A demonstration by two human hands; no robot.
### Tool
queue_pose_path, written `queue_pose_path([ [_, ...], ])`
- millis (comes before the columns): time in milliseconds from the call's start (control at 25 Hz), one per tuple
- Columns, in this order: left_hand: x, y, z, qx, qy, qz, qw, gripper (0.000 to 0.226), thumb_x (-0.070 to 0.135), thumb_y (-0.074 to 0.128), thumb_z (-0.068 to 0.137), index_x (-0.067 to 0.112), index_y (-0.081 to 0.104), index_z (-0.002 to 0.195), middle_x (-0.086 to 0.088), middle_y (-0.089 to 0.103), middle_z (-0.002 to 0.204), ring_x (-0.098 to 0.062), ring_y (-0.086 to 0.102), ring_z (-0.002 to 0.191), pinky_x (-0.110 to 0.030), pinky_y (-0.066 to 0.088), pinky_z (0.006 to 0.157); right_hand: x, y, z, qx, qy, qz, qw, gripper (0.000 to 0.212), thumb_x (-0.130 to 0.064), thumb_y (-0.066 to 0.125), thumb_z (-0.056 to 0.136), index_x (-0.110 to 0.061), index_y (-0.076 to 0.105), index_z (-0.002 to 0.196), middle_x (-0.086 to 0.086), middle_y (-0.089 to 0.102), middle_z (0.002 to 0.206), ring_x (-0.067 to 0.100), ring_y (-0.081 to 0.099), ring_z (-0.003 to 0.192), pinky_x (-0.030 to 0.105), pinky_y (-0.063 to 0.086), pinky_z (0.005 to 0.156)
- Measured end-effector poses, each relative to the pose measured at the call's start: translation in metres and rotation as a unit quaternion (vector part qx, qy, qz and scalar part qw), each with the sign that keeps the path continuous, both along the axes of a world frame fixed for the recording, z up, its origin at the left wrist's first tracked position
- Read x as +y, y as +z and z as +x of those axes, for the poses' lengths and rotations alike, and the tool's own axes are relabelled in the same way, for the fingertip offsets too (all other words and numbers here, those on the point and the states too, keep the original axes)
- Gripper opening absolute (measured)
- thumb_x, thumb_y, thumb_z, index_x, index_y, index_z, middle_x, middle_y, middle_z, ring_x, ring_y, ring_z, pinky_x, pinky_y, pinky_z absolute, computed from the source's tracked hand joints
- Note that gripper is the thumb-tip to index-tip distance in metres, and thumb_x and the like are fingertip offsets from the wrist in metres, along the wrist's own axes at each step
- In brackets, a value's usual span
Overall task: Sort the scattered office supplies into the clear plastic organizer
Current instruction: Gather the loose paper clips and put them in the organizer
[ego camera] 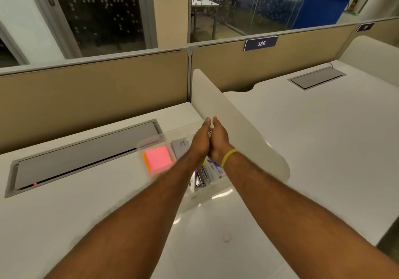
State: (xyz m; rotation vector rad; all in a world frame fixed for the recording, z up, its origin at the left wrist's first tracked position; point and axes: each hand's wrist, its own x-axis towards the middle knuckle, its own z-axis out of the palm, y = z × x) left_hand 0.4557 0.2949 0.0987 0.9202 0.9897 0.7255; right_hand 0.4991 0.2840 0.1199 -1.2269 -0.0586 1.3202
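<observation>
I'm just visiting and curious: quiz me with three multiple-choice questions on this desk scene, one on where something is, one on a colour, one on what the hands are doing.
1. Where is the pink sticky-note pad?
A. in the clear organizer
B. on the neighbouring desk
C. on top of the partition

2. What colour is the band on the right wrist?
A. red
B. yellow
C. black

3. How are the left hand and right hand placed?
A. flat on the desk, apart
B. pressed together above the organizer
C. gripping the door handle

Answers: 1 A, the pad sits inside a clear-walled compartment; 2 B, the band shows plainly yellow; 3 B, the hands meet palm to palm with small gold-coloured bits between them.
</observation>
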Motion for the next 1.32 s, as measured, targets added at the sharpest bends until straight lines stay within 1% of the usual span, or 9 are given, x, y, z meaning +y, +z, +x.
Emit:
queue_pose_path([
  [200,0.046,-0.006,0.012,-0.075,-0.036,-0.053,0.995,0.084,0.067,0.034,0.091,0.01,0.024,0.151,-0.011,0.028,0.157,-0.026,0.032,0.142,-0.046,0.021,0.119,0.035,-0.021,0.039,-0.069,0.112,0.014,0.991,0.075,-0.063,0.037,0.093,-0.006,0.043,0.14,0.013,0.048,0.143,0.025,0.048,0.131,0.039,0.034,0.112],
  [400,0.084,0.0,-0.011,0.005,-0.07,-0.016,0.997,0.092,0.078,0.021,0.085,0.013,0.029,0.15,-0.009,0.026,0.158,-0.024,0.017,0.147,-0.049,0.008,0.118,0.046,-0.031,0.057,-0.252,0.14,-0.027,0.957,0.074,-0.069,0.028,0.092,-0.015,0.049,0.137,0.008,0.04,0.15,0.025,0.035,0.139,0.043,0.024,0.112],
  [600,0.073,-0.001,-0.043,0.096,-0.082,0.063,0.99,0.086,0.076,0.02,0.087,0.019,0.031,0.15,-0.007,0.03,0.157,-0.024,0.024,0.145,-0.051,0.014,0.116,0.034,-0.033,0.051,-0.387,0.191,-0.022,0.902,0.073,-0.068,0.024,0.093,-0.014,0.055,0.132,0.011,0.06,0.131,0.025,0.062,0.108,0.041,0.049,0.096],
  [720,0.05,-0.002,-0.067,0.143,-0.109,0.145,0.973,0.077,0.07,0.025,0.09,0.021,0.029,0.15,-0.005,0.028,0.157,-0.02,0.025,0.144,-0.038,0.017,0.113,0.014,-0.033,0.043,-0.501,0.236,0.0,0.832,0.063,-0.065,0.029,0.094,-0.016,0.063,0.116,0.011,0.067,0.113,0.029,0.064,0.103,0.044,0.051,0.094],
  [840,0.022,-0.005,-0.099,0.269,-0.153,0.25,0.917,0.087,0.076,0.03,0.083,0.02,0.03,0.15,-0.003,0.03,0.156,-0.02,0.029,0.143,-0.036,0.022,0.114,-0.016,-0.036,0.031,-0.583,0.292,0.026,0.758,0.058,-0.055,0.044,0.095,-0.017,0.048,0.138,0.005,0.049,0.143,0.021,0.046,0.13,0.037,0.037,0.11],
  [960,-0.005,-0.007,-0.137,0.454,-0.188,0.363,0.792,0.099,0.087,0.022,0.073,0.025,0.028,0.15,-0.001,0.031,0.156,-0.022,0.028,0.143,-0.047,0.023,0.114,-0.043,-0.036,0.011,-0.65,0.332,0.05,0.682,0.063,-0.048,0.052,0.094,-0.015,0.039,0.145,0.005,0.036,0.152,0.02,0.031,0.141,0.035,0.026,0.117],
  [1040,-0.025,-0.01,-0.168,0.519,-0.217,0.399,0.724,0.108,0.092,0.014,0.065,0.028,0.022,0.152,-0.002,0.022,0.16,-0.024,0.019,0.146,-0.055,0.017,0.116,-0.062,-0.033,-0.008,-0.688,0.342,0.054,0.638,0.065,-0.048,0.054,0.093,-0.017,0.036,0.147,0.006,0.031,0.156,0.021,0.023,0.145,0.037,0.021,0.119],
  [1120,-0.045,-0.015,-0.201,0.546,-0.233,0.406,0.695,0.106,0.091,0.014,0.067,0.029,0.015,0.153,-0.002,0.012,0.162,-0.024,0.008,0.149,-0.058,0.009,0.117,-0.083,-0.031,-0.03,-0.711,0.351,0.054,0.607,0.068,-0.05,0.054,0.092,-0.019,0.032,0.149,0.006,0.025,0.158,0.022,0.018,0.147,0.039,0.019,0.12],
  [1320,-0.097,-0.026,-0.276,0.598,-0.225,0.394,0.661,0.102,0.09,0.016,0.069,0.033,0.006,0.153,-0.001,-0.001,0.163,-0.023,-0.005,0.15,-0.057,0.0,0.118,-0.13,-0.04,-0.085,-0.753,0.361,0.064,0.546,0.073,-0.051,0.053,0.092,-0.025,0.021,0.152,0.004,0.014,0.162,0.023,0.009,0.149,0.042,0.009,0.12],
])
